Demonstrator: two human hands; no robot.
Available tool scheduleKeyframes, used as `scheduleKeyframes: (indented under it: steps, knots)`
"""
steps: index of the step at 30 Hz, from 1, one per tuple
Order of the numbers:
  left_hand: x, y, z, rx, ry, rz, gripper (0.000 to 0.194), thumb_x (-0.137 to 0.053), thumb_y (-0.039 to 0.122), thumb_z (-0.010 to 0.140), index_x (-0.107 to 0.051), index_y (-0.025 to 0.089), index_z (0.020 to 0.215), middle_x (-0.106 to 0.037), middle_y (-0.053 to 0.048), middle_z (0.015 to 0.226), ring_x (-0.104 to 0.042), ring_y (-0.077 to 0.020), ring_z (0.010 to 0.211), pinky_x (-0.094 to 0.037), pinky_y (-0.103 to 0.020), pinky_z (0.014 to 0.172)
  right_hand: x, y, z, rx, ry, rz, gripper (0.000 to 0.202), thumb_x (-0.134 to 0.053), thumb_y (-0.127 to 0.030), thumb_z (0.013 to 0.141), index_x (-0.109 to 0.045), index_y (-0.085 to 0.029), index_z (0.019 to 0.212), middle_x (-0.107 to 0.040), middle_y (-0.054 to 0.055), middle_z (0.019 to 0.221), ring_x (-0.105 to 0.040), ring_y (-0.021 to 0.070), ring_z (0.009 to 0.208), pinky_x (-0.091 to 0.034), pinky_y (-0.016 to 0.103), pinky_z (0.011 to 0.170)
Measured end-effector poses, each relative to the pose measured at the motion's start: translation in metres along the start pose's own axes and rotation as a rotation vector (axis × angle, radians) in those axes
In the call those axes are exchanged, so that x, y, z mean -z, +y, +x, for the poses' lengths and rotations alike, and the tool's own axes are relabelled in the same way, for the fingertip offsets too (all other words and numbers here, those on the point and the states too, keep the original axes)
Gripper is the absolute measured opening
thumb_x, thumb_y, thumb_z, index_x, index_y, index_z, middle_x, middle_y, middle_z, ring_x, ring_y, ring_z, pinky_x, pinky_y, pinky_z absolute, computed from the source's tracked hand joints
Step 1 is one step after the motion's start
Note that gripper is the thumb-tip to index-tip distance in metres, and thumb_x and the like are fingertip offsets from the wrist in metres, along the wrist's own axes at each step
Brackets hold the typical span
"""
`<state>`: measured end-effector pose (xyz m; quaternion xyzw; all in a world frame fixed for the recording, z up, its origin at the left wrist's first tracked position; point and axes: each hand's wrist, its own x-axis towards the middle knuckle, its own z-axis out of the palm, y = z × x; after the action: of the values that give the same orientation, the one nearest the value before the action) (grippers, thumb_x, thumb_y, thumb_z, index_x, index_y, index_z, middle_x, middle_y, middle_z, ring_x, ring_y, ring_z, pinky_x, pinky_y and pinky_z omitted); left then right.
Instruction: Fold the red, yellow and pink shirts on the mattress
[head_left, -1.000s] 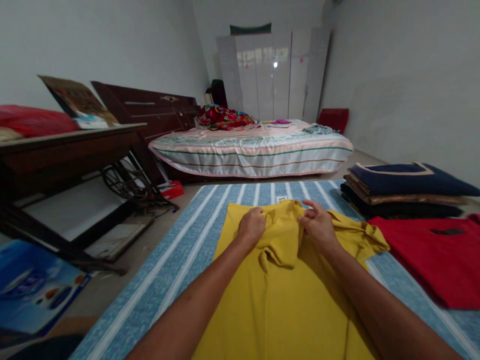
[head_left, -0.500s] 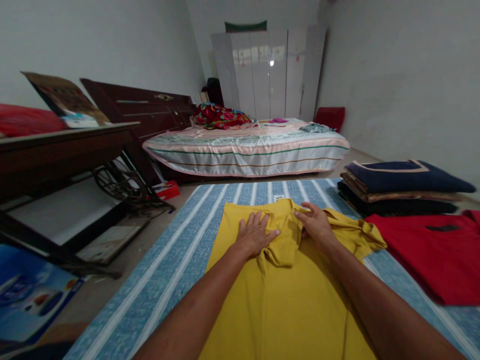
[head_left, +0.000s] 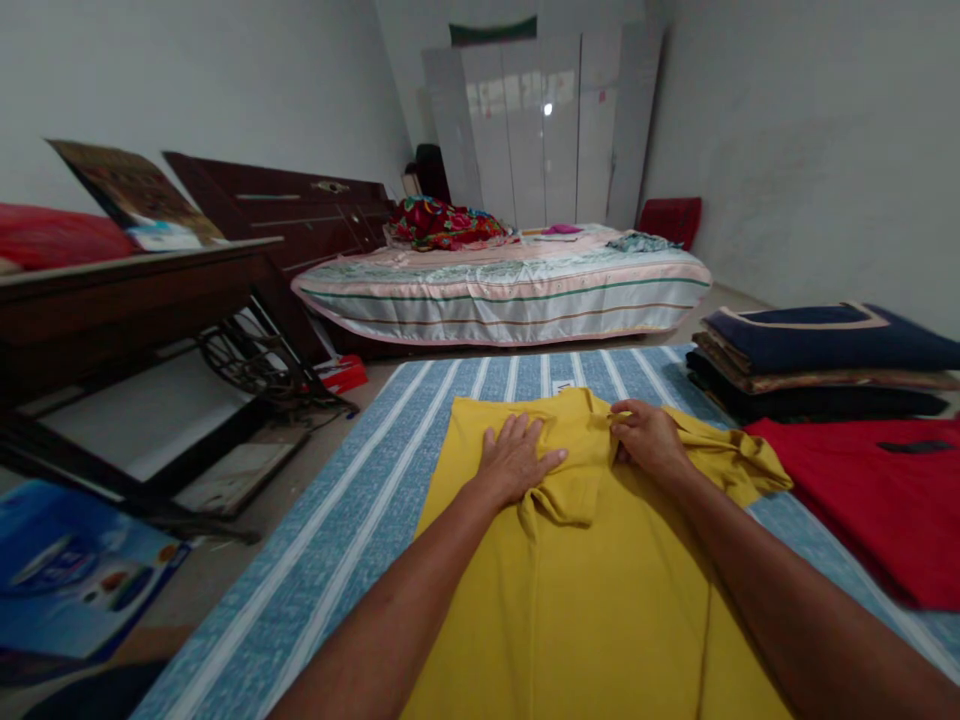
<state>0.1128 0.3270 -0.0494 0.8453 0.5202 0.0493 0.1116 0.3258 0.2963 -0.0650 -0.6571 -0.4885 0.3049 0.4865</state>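
Observation:
A yellow shirt [head_left: 600, 610] lies spread on a blue-and-white striped cloth [head_left: 330, 540], its left side folded inward with a sleeve turned over the body. My left hand [head_left: 517, 460] rests flat on that folded part, fingers spread. Near the collar, my right hand [head_left: 651, 440] has its fingers closed on the shirt's fabric. The other sleeve [head_left: 739, 460] sticks out to the right, bunched, beyond my right hand. A red garment [head_left: 877, 500] lies folded to the right of the yellow shirt.
Behind the red garment is a stack of folded clothes [head_left: 817, 345], navy on top. A bed [head_left: 510, 300] with a striped cover stands ahead. On the left are a treadle table [head_left: 150, 275] and a blue box [head_left: 82, 570]. A wardrobe [head_left: 517, 130] is at the back.
My right hand has shifted slightly right and its fingers have closed on the fabric by the collar. My left hand stays flat on the folded part. The view has moved slightly.

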Motion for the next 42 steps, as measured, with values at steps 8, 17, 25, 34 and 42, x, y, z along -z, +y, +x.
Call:
scheduleKeyframes:
  steps: [8, 17, 25, 34, 42]
  knots:
    - [0.009, 0.005, 0.005, -0.155, -0.095, -0.026, 0.069, -0.042, 0.060, 0.084, -0.035, 0.021, 0.141, -0.026, -0.012, 0.152, -0.017, -0.0293, 0.141, -0.005, -0.056, 0.111, 0.002, -0.003, 0.001, 0.178, 0.023, -0.369, 0.035, -0.051, -0.020, 0.071, -0.064, -0.019, 0.104, -0.065, 0.000, 0.067, -0.060, 0.0165, 0.062, -0.042, 0.024, 0.058]
    - [0.030, -0.002, -0.024, -0.157, 0.192, -0.325, 0.017, -0.053, 0.032, 0.079, -0.065, 0.020, 0.080, -0.066, -0.008, 0.087, -0.058, -0.0247, 0.091, -0.041, -0.032, 0.086, 0.007, -0.060, -0.034, 0.439, -0.240, -0.856, 0.032, -0.053, -0.022, 0.079, -0.065, -0.021, 0.109, -0.067, 0.007, 0.105, -0.062, 0.0214, 0.090, -0.041, 0.028, 0.073]
    - [0.033, 0.010, -0.085, 0.039, 0.016, -0.267, 0.015, -0.054, 0.029, 0.073, -0.062, 0.019, 0.081, -0.057, 0.003, 0.062, -0.050, -0.0137, 0.058, -0.029, -0.024, 0.054, -0.025, -0.092, -0.082, 0.714, -0.602, -0.923, 0.023, -0.050, -0.023, 0.078, -0.069, -0.018, 0.092, -0.066, 0.008, 0.087, -0.061, 0.0217, 0.081, -0.037, 0.028, 0.063]
    - [0.020, 0.016, -0.085, 0.108, 0.128, -0.352, 0.009, -0.048, 0.013, 0.068, -0.050, 0.019, 0.060, -0.047, 0.004, 0.053, -0.048, -0.0118, 0.054, -0.028, -0.023, 0.051, -0.033, -0.077, -0.077, 0.703, -0.544, -0.888, 0.020, -0.048, -0.017, 0.080, -0.068, -0.017, 0.078, -0.064, 0.006, 0.084, -0.058, 0.0172, 0.081, -0.030, 0.026, 0.058]
    - [0.028, 0.021, -0.092, 0.427, -0.086, -0.938, 0.018, -0.046, 0.012, 0.066, -0.057, 0.017, 0.081, -0.057, 0.002, 0.058, -0.058, -0.0117, 0.051, -0.035, -0.017, 0.041, -0.035, -0.084, -0.084, 0.710, -0.673, -0.868, 0.023, -0.049, -0.024, 0.081, -0.071, -0.020, 0.076, -0.067, 0.005, 0.078, -0.058, 0.0155, 0.069, -0.026, 0.027, 0.055]
